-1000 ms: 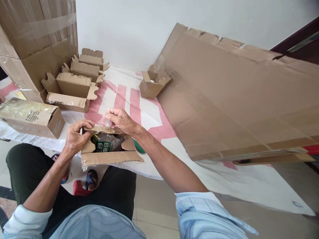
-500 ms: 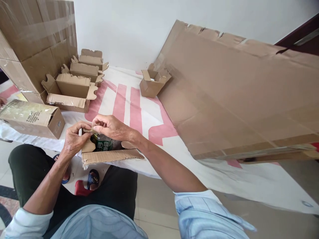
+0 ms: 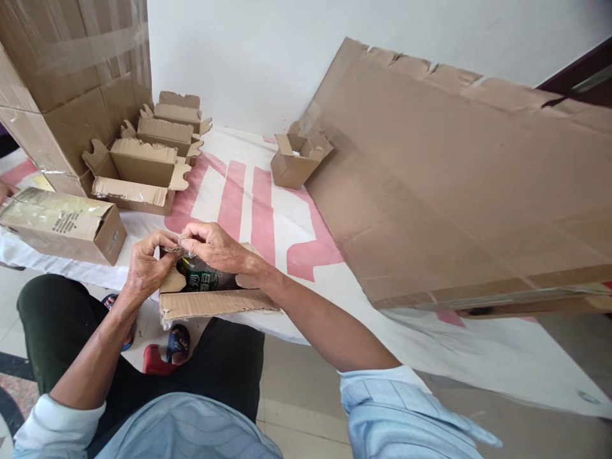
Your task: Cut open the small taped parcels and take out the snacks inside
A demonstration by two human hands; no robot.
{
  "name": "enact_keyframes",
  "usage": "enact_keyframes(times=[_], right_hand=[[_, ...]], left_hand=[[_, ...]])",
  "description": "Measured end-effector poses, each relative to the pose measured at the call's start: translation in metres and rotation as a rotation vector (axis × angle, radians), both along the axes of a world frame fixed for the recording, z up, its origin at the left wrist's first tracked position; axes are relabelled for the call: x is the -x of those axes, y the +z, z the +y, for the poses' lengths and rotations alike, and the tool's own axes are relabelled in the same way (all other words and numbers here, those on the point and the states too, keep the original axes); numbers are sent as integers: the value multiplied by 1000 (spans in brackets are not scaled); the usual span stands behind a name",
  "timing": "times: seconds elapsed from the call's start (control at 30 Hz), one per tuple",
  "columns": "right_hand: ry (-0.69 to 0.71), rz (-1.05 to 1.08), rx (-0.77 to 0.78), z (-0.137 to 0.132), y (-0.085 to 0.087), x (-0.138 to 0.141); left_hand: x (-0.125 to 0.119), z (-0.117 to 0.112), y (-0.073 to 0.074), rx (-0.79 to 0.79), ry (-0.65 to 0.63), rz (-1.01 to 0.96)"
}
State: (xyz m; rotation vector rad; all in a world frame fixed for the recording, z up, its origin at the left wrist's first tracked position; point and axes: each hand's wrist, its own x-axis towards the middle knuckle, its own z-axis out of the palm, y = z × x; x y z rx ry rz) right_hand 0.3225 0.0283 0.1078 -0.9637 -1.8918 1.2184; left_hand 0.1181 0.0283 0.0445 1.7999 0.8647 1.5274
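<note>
At nine o'clock in the head view, a co-worker's hand [image 3: 6,190], mostly cut off by the edge, is near a closed, long brown cardboard box [image 3: 67,224] with shiny clear tape and dark print on top. Towards ten o'clock rises a tall stack of brown, taped cardboard cartons [image 3: 71,137]. Just right of it stand three open, oblong brown cardboard boxes [image 3: 136,185] in a row, their flaps notched and ragged.

Towards eight o'clock, the person's left hand [image 3: 148,261] grasps the far left edge of an open, oblong brown cardboard carton [image 3: 220,304] between thumb and fingers. This carton sits at the near edge of the white-and-pink, cloth-covered counter [image 3: 297,223] and contains a dark, green-labelled, film-wrapped item [image 3: 203,280]. The right hand [image 3: 210,247] reaches over it, thumb and fingertips drawn together next to the left fingertips; whether they pinch anything cannot be told.

At twelve o'clock stands a small, open brown cardboard box [image 3: 296,169], by a broad, flat brown cardboard panel [image 3: 444,185] spreading past two o'clock, its upper edge torn.
</note>
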Motion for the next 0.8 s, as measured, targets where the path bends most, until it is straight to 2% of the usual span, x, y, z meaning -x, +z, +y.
enact_keyframes(times=[0.2, 0.37, 0.57, 0.8], right_hand=[[10, -5, 158, 12, 4, 1], [-39, -27, 280, 18, 6, 8], [-96, 38, 333, 21, 5, 8], [-43, 79, 420, 25, 8, 4]], left_hand=[[1, 3, 2, -39, -42, 13], [2, 3, 5, -85, -12, 25], [1, 0, 9, -67, 27, 54], [0, -6, 13, -147, 84, 86]])
